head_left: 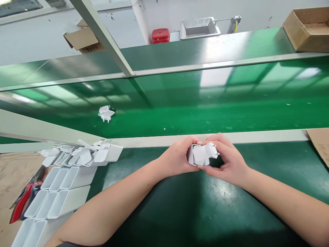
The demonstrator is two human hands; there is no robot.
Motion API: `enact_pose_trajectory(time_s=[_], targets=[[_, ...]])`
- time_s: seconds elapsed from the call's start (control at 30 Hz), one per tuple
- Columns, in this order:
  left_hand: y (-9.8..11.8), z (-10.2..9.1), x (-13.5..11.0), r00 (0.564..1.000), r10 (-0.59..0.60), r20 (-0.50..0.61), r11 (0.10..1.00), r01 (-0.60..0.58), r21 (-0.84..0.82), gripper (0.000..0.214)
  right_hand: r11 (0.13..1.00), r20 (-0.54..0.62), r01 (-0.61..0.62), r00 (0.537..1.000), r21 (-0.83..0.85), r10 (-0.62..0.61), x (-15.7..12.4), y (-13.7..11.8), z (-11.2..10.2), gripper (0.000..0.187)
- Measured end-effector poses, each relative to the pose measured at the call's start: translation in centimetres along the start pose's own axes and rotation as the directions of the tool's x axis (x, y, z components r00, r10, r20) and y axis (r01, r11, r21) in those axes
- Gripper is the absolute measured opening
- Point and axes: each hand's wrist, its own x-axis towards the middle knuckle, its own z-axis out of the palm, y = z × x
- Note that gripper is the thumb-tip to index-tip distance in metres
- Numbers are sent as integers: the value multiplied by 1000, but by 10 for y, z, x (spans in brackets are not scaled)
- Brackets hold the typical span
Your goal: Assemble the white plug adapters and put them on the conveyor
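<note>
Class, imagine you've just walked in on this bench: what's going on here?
A person is working with both hands above the dark green bench. The left hand grips a white housing, and the right hand holds a white pronged piece at its open end; how far in it sits is hard to tell. Open white boxes stand in rows to the left, and another pronged piece lies beyond the bench's pale rail.

Your left hand (177,156) covers one end of the white charger (202,155). The right edge crops the brown box (299,32) and the cardboard sheet (320,142); your lowest white cases (32,233) run off the bottom edge.
</note>
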Motion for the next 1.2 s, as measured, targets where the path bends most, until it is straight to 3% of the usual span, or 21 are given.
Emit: enact_pose_trajectory(time_s=[0.43, 0.63, 1.2], targets=[[2, -1, -4, 999, -38, 25, 999, 39, -34, 57, 995, 105, 27, 994, 98, -37, -4, 0, -2, 86], [-1, -1, -6, 998, -41, 41, 997, 43, -60, 60, 995, 63, 66, 995, 74, -71, -4, -4, 0, 73], [-1, -1, -8, 998, -36, 61, 996, 41, -84, 61, 981, -27, 195, 981, 12, -194, -2, -12, 3, 75]])
